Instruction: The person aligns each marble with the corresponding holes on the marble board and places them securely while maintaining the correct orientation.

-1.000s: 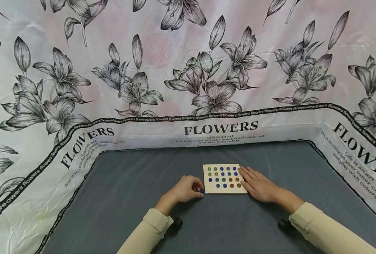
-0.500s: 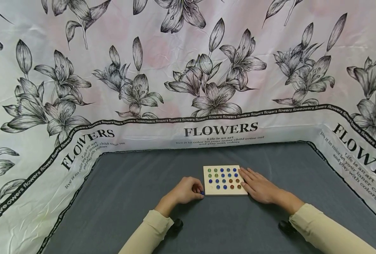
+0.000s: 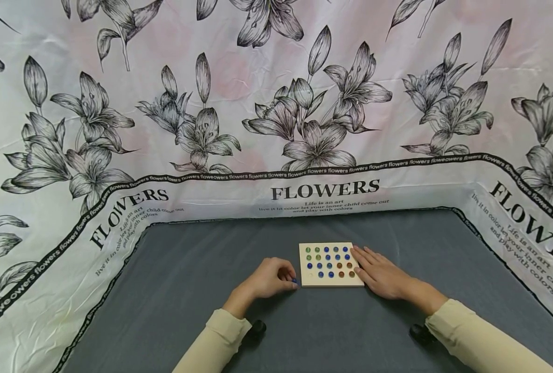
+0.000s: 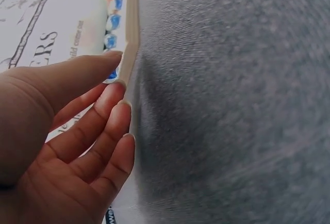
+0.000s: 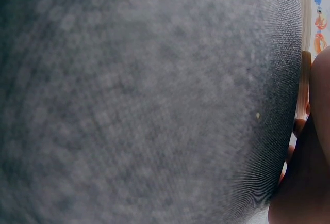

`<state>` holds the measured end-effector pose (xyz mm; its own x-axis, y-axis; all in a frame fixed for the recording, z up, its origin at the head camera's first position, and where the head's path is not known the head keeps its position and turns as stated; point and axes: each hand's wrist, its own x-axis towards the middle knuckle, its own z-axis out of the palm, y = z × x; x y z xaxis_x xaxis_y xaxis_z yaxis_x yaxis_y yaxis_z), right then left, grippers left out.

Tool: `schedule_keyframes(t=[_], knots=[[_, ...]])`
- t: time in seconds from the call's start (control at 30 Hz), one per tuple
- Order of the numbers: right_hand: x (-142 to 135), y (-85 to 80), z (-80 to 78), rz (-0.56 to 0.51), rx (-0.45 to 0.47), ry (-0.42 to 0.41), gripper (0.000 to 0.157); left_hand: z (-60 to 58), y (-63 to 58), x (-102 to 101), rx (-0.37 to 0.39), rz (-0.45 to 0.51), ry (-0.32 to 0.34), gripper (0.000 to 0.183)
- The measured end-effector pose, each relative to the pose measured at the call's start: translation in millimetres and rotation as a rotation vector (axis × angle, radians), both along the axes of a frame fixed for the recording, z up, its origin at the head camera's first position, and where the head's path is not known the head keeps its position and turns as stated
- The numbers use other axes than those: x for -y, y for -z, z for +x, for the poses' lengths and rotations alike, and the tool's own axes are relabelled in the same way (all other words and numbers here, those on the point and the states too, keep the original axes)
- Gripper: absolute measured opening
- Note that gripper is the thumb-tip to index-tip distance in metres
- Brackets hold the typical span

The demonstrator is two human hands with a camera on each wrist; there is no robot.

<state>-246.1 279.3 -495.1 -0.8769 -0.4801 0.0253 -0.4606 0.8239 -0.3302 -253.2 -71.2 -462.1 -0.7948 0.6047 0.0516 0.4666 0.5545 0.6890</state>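
Note:
A pale wooden board (image 3: pixel 332 281) lies flat on the dark grey cloth, with rows of green, blue and amber glass marbles seated in it. Its near-left corner hollow holds no marble. Just left of that corner, my left hand (image 3: pixel 272 277) pinches a blue marble (image 3: pixel 294 280) between thumb and fingertips, low over the cloth and slightly apart from the board. My right hand (image 3: pixel 382 273) lies with straight fingers along the board's right edge, the fingertips touching it. In the right wrist view only part of the right hand (image 5: pixel 299 182) shows, beside the board's edge.
Grey cloth (image 3: pixel 187 295) surrounds the board on the table. Behind it hangs a white curtain (image 3: pixel 239 207) printed with flowers and lettering. Dark rounded objects (image 3: pixel 257 330) sit under both wrists.
My left hand has shifted slightly left, away from the board, with the blue marble still pinched. The right hand and the board stay in place.

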Motion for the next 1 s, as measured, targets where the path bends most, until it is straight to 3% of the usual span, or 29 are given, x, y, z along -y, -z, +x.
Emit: schedule_keyframes(t=[0.33, 1.0], knots=[[-0.4, 1.0, -1.1, 0.000, -0.003, 0.006, 0.062, -0.1, -12.5, -0.6, -0.023, 0.048, -0.035, 0.012], [-1.4, 1.8, -0.9, 0.014, -0.008, 0.004, 0.064, -8.4, -13.0, -21.2, 0.001, 0.072, -0.048, 0.011]])
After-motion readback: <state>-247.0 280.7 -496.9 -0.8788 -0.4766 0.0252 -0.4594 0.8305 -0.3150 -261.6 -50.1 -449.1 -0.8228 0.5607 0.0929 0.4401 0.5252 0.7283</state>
